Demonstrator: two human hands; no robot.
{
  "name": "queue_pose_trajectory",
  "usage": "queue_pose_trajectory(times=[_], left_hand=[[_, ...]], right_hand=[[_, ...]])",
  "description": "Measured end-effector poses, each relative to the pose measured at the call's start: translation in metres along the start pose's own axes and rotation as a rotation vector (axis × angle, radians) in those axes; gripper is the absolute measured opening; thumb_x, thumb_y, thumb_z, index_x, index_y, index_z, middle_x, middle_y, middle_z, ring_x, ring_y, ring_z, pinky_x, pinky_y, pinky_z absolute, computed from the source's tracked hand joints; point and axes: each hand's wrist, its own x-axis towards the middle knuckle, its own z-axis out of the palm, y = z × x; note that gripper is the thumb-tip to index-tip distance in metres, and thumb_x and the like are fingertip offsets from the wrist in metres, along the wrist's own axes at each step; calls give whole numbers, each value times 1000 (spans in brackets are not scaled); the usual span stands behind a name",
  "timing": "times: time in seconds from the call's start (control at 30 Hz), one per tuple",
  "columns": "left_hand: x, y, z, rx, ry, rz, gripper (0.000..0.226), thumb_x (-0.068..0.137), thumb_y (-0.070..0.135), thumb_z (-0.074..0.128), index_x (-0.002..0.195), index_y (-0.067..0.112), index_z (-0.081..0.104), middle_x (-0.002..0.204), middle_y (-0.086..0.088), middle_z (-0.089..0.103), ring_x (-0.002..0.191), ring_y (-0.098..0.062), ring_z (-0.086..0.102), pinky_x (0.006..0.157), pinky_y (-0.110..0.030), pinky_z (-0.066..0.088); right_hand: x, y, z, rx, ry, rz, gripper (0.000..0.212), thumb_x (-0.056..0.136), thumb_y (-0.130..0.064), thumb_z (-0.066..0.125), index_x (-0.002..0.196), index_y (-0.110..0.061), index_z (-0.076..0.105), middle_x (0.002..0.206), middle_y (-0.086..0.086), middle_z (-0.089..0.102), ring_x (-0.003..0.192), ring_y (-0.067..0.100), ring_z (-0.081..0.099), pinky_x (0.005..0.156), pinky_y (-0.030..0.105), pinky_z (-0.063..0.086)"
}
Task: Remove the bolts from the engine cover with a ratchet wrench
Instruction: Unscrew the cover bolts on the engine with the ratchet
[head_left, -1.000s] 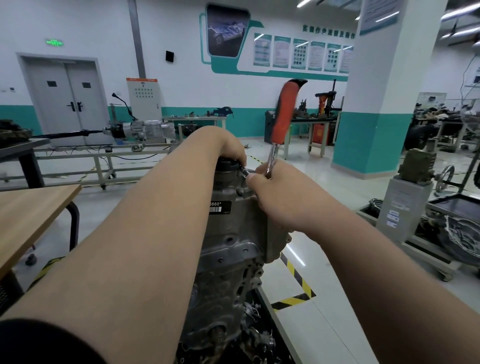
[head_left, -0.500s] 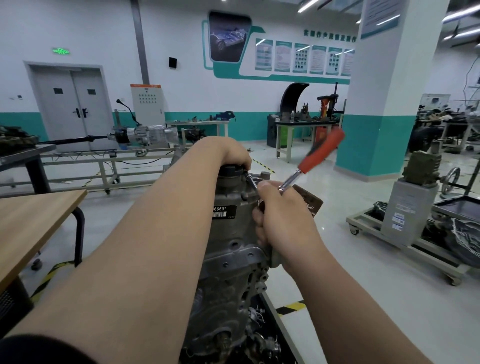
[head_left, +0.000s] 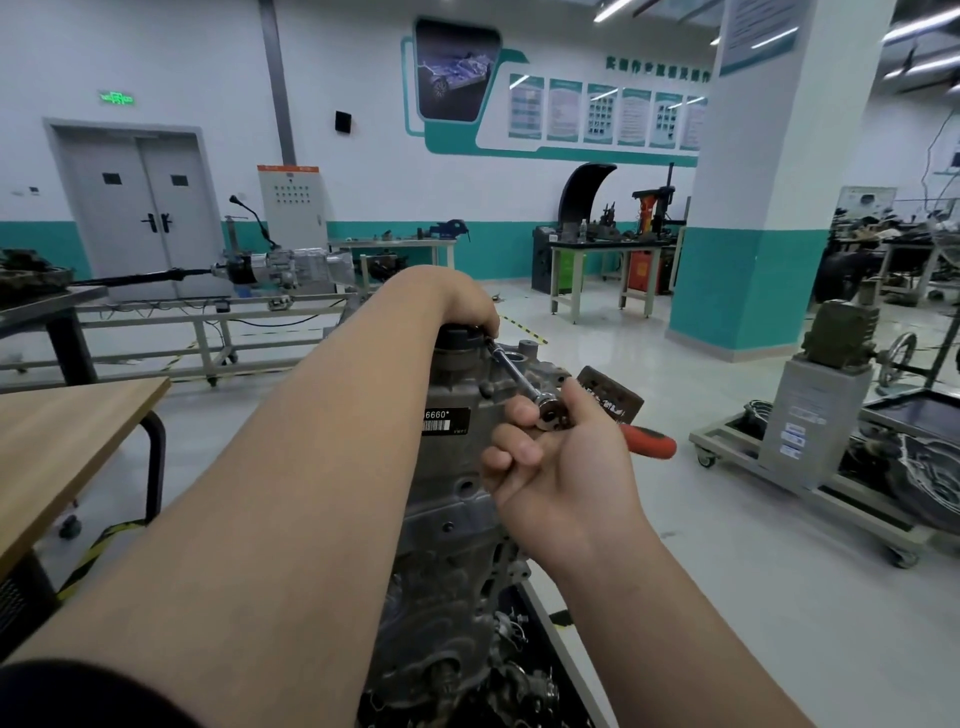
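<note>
Gripping the ratchet wrench (head_left: 550, 414) at its round steel head, the person's right hand (head_left: 566, 467) sits nearest, fingers curled round the head while the red handle juts out to the right past the palm. Just behind it stands the grey cast engine cover (head_left: 452, 499), upright on its stand, with a black label (head_left: 444, 420) reading 6660 near its upper edge. From the wrench head a slim extension bar (head_left: 511, 366) slants up and left to the top of the engine. There the left hand (head_left: 465, 306) is curled over the bar's far end, its fingers closed round the tip; the bolt beneath them is hidden. The two hands are apart, joined only by the tool. A wooden table (head_left: 67, 431) stands to the left, a wheeled cart (head_left: 810, 483) to the right, and beyond them a white-and-teal pillar (head_left: 769, 208) and a grey double door (head_left: 140, 218).
</note>
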Motion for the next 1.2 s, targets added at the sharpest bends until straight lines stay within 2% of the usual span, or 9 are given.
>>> queue_pose_trajectory(times=[0.23, 0.4, 0.5, 0.57, 0.67, 0.77, 0.87, 1.0, 1.2], left_hand=[[-4, 6, -3, 79, -62, -24, 27, 92, 37, 61, 81, 14, 53, 87, -7, 53, 70, -20, 53, 58, -31, 42], [-5, 8, -3, 81, -77, -36, 26, 93, 37, 60, 87, 13, 55, 88, -8, 55, 70, -20, 54, 58, -31, 43], [-7, 8, -2, 65, -72, -29, 24, 92, 36, 61, 91, 12, 56, 90, -8, 55, 72, -20, 54, 61, -32, 43], [-7, 7, -1, 61, -58, -7, 23, 92, 34, 60, 101, 12, 60, 102, -10, 58, 80, -22, 57, 69, -34, 47], [-9, 5, -1, 37, -30, 17, 36, 95, 31, 54, 128, 14, 55, 113, -9, 59, 90, -22, 58, 78, -36, 45], [-7, 4, 0, 28, -13, 30, 35, 95, 29, 54, 126, 14, 56, 123, -10, 58, 93, -23, 55, 85, -36, 43], [-4, 1, 2, 23, 19, 37, 19, 87, 34, 64, 89, 15, 61, 98, -7, 60, 79, -20, 58, 70, -32, 47], [0, -3, 2, 2, 47, 29, 24, 83, 39, 68, 79, 19, 57, 85, -1, 54, 71, -17, 54, 55, -28, 39], [1, -2, 2, -11, 38, 20, 25, 83, 38, 68, 76, 18, 55, 86, -3, 53, 71, -18, 53, 57, -28, 40]], right_hand=[[-3, -13, 1, -500, 30, -62, 35, 103, -41, 38, 81, -14, 45, 55, -1, 45, 37, 13, 31, 43, 25, 36], [0, -29, 2, -1286, 60, -313, 27, 99, -37, 44, 84, -14, 49, 57, -3, 47, 42, 11, 41, 52, 29, 34], [4, -34, 9, -1766, 90, -518, 26, 97, -40, 42, 105, -17, 51, 77, -5, 56, 69, 11, 55, 60, 31, 39], [6, -35, 14, -2031, 119, -614, 23, 97, -42, 39, 105, -21, 42, 76, -7, 49, 75, 19, 52, 64, 35, 39], [7, -34, 15, -2240, 136, -767, 20, 96, -43, 37, 96, -23, 34, 68, -7, 41, 61, 16, 43, 58, 35, 36], [10, -32, 13, -2163, 111, -714, 22, 95, -42, 37, 99, -21, 41, 76, -4, 52, 71, 19, 51, 65, 38, 45], [11, -29, 8, -1787, 56, -556, 23, 95, -41, 42, 107, -22, 50, 87, -4, 62, 84, 16, 59, 72, 37, 48], [11, -16, -5, -1290, 58, -422, 20, 95, -41, 44, 94, -24, 54, 55, -12, 51, 49, 8, 47, 56, 29, 35], [7, -6, -8, -395, 75, -142, 25, 102, -39, 40, 92, -17, 49, 49, -4, 38, 34, 11, 24, 37, 24, 32]])
